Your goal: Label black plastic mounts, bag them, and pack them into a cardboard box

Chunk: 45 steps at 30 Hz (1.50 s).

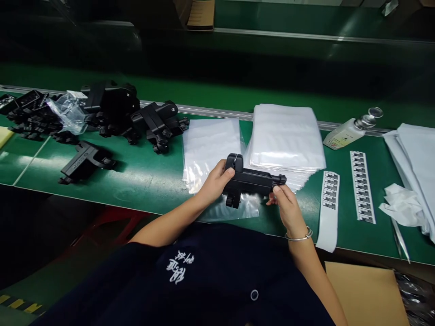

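A black plastic device (253, 181) with round knobs is held up in front of me, over the table's near edge. My left hand (217, 181) grips its left end, thumb on top. At its right end, the fingers of my right hand (285, 201) are closed on the lower corner beside a small knob. Beneath and behind the device lie a flat pile of clear bags (214, 140) and a taller stack of white translucent bags (287, 136). One similar black device (84, 163) rests alone on the green table (136, 181) at the left.
More black devices (159, 122) are heaped at the back left beside a crumpled clear bag (71, 111). On the right are a pump bottle (346, 133), label strips (363, 185), tweezers (401, 240), crumpled tissue (404, 203) and white sheets (418, 154). A cardboard box (367, 294) is below.
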Tool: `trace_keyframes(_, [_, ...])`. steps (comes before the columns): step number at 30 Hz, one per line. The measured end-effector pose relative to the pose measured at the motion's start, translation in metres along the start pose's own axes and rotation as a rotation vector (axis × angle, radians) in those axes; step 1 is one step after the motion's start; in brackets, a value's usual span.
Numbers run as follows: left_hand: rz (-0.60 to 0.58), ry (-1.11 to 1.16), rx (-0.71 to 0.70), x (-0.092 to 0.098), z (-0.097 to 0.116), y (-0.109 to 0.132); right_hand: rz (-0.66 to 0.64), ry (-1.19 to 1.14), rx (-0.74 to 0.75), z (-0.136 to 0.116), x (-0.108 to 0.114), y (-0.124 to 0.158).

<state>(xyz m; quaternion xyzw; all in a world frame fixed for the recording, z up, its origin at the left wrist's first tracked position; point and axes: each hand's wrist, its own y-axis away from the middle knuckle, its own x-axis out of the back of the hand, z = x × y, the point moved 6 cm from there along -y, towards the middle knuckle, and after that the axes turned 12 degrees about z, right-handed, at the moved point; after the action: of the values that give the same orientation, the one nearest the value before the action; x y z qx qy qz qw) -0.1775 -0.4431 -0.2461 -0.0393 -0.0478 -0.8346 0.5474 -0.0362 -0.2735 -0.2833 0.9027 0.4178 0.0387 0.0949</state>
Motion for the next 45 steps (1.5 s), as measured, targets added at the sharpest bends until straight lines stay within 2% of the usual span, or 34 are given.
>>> trace_keyframes(5, [0.002,-0.03,-0.045,0.001,0.004,0.0,0.015,-0.028,-0.066,-0.002,-0.004,-0.002])
trace_keyframes(9, [0.012,0.037,0.077,0.001,-0.007,-0.005,0.011,0.159,0.108,-0.013,-0.003,-0.002])
trace_keyframes(11, [0.026,0.054,0.084,0.003,-0.009,-0.006,-0.003,0.18,0.137,-0.015,-0.005,-0.002])
trace_keyframes(15, [0.038,0.008,-0.086,0.007,0.001,-0.002,-0.023,-0.034,-0.032,-0.007,-0.012,-0.005])
trace_keyframes(17, [0.016,-0.01,-0.115,0.007,0.003,-0.001,0.004,-0.064,-0.064,-0.004,-0.013,-0.008])
trace_keyframes(19, [0.01,-0.012,-0.097,0.007,0.002,-0.002,0.032,-0.013,-0.024,-0.004,-0.011,-0.01])
trace_keyframes(24, [0.031,0.028,-0.006,0.009,-0.001,-0.006,0.005,0.111,0.12,-0.007,-0.009,-0.01])
trace_keyframes(30, [0.036,0.039,-0.087,0.01,0.003,-0.003,-0.02,0.053,0.007,-0.007,-0.013,-0.01])
trace_keyframes(32, [0.048,0.043,-0.071,0.01,0.0,-0.003,-0.022,0.083,0.033,-0.011,-0.012,-0.008])
trace_keyframes(37, [0.057,0.105,0.085,0.01,-0.011,-0.004,-0.03,0.299,0.204,-0.022,-0.011,-0.003])
trace_keyframes(41, [0.054,0.115,0.064,0.008,-0.014,-0.008,0.037,0.261,0.15,-0.014,-0.007,-0.011])
trace_keyframes(45, [0.105,0.1,0.048,0.009,-0.012,-0.005,0.104,0.271,0.118,-0.013,-0.003,-0.009])
